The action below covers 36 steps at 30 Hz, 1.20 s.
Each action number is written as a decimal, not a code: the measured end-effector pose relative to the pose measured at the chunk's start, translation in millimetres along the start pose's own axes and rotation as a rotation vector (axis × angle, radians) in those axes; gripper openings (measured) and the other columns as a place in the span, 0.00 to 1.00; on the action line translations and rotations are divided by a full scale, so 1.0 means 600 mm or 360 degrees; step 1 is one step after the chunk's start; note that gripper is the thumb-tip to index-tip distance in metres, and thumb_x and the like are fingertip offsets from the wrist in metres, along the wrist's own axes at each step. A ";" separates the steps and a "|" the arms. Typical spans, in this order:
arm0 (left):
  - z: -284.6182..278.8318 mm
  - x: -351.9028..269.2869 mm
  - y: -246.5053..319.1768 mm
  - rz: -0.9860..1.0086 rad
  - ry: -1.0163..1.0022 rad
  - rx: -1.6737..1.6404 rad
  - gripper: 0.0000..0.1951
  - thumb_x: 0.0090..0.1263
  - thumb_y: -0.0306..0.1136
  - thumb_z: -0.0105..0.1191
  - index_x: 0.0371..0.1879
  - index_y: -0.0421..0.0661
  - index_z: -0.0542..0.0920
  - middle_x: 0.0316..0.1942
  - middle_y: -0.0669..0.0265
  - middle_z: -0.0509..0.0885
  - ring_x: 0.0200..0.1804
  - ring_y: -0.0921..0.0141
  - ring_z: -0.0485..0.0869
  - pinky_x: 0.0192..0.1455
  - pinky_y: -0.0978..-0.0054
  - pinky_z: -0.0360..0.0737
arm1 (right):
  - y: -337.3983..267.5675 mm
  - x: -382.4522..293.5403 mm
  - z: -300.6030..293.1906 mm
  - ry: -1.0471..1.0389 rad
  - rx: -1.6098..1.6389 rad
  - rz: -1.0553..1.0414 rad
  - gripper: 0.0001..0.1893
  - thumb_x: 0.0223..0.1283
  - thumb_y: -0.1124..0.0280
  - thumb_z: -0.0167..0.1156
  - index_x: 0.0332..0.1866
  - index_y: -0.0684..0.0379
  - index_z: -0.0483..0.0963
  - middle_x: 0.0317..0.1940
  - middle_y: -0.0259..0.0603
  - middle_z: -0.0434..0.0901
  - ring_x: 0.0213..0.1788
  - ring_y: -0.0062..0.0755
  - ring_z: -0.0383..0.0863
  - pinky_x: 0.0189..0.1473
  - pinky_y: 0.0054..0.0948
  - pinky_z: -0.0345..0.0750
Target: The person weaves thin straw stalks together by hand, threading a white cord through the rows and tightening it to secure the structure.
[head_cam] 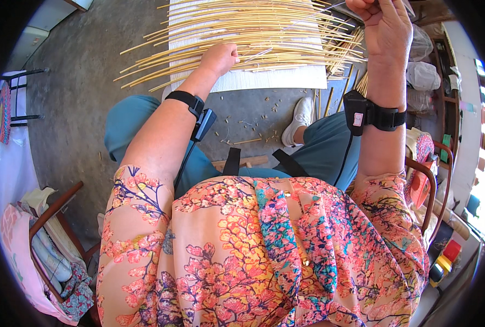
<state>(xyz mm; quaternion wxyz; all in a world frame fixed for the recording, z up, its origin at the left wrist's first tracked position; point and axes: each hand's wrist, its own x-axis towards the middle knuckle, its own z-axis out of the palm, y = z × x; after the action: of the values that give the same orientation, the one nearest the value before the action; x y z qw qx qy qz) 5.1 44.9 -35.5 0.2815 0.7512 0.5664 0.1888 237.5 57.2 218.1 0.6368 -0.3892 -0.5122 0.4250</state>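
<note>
A row of thin yellow reed stems [267, 41], tied across with pale thread, lies over a white board or cloth [267, 81]. My left hand [220, 58] rests on the near part of the row with its fingers curled. What lies inside those fingers is hidden. Loose white thread ends [260, 54] stick out just right of it. Held high at the top right, my right hand [383, 30] pinches its fingertips together, partly cut off by the picture's edge. A taut white thread [326, 9] runs from the reeds up to it.
Short reed offcuts [263, 118] litter the concrete floor [87, 81] between my feet. More loose stems [342, 65] lie at the right. A wooden-armed chair [56, 212] with cloth stands left, another chair [430, 192] right. Bagged goods [424, 75] fill a shelf at the right.
</note>
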 end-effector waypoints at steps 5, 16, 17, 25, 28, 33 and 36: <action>-0.014 -0.013 -0.003 -0.0085 -0.0033 0.0015 0.08 0.56 0.37 0.60 0.26 0.48 0.79 0.26 0.61 0.82 0.33 0.60 0.81 0.35 0.63 0.74 | 0.067 -0.004 -0.012 -0.0172 -0.0333 0.0397 0.05 0.66 0.71 0.49 0.36 0.59 0.70 0.26 0.37 0.77 0.25 0.24 0.77 0.29 0.21 0.77; -0.032 -0.021 0.022 -0.0017 -0.0098 -0.0035 0.08 0.56 0.35 0.60 0.28 0.45 0.79 0.26 0.60 0.82 0.30 0.62 0.80 0.33 0.68 0.74 | 0.286 -0.126 -0.052 -0.0482 -0.1104 0.1076 0.07 0.57 0.73 0.58 0.36 0.65 0.76 0.24 0.40 0.78 0.22 0.26 0.80 0.26 0.26 0.82; -0.034 -0.023 0.023 -0.0032 -0.0114 -0.0040 0.08 0.56 0.35 0.60 0.28 0.45 0.79 0.26 0.60 0.82 0.30 0.63 0.80 0.33 0.68 0.74 | 0.288 -0.128 -0.046 -0.0475 -0.1100 0.1081 0.07 0.57 0.73 0.58 0.36 0.65 0.76 0.24 0.40 0.78 0.22 0.26 0.80 0.26 0.26 0.82; -0.041 -0.026 0.019 0.0011 -0.0155 -0.0111 0.08 0.56 0.34 0.60 0.28 0.43 0.79 0.25 0.60 0.82 0.29 0.65 0.79 0.33 0.70 0.74 | 0.324 -0.138 -0.034 -0.0639 -0.1750 0.0547 0.10 0.51 0.66 0.53 0.27 0.60 0.78 0.22 0.50 0.79 0.28 0.49 0.80 0.36 0.41 0.77; -0.044 -0.026 0.022 0.0033 -0.0182 -0.0099 0.08 0.56 0.34 0.60 0.27 0.43 0.79 0.25 0.61 0.82 0.29 0.66 0.79 0.34 0.70 0.74 | 0.338 -0.144 -0.033 -0.0598 -0.1824 0.0342 0.10 0.51 0.65 0.54 0.27 0.60 0.78 0.25 0.52 0.80 0.31 0.53 0.79 0.38 0.44 0.76; -0.050 -0.030 0.020 -0.0016 -0.0190 -0.0129 0.09 0.54 0.37 0.62 0.27 0.47 0.81 0.26 0.60 0.83 0.30 0.61 0.81 0.34 0.66 0.75 | 0.347 -0.153 -0.024 -0.0490 -0.1858 0.0374 0.10 0.53 0.64 0.55 0.28 0.60 0.77 0.26 0.53 0.80 0.32 0.53 0.80 0.38 0.44 0.76; -0.054 -0.031 0.027 -0.0062 -0.0229 -0.0119 0.09 0.55 0.35 0.62 0.26 0.43 0.79 0.24 0.60 0.82 0.27 0.67 0.79 0.33 0.72 0.74 | 0.354 -0.156 -0.028 -0.0345 -0.1672 0.0560 0.10 0.53 0.64 0.56 0.28 0.59 0.76 0.24 0.52 0.80 0.32 0.52 0.80 0.38 0.44 0.76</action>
<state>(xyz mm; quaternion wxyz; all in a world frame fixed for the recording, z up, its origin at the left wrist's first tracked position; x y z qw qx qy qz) -7.7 30.7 0.4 0.3529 0.7406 0.5518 0.1498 213.2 39.7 -12.4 0.2208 -0.6875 -0.6449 0.2503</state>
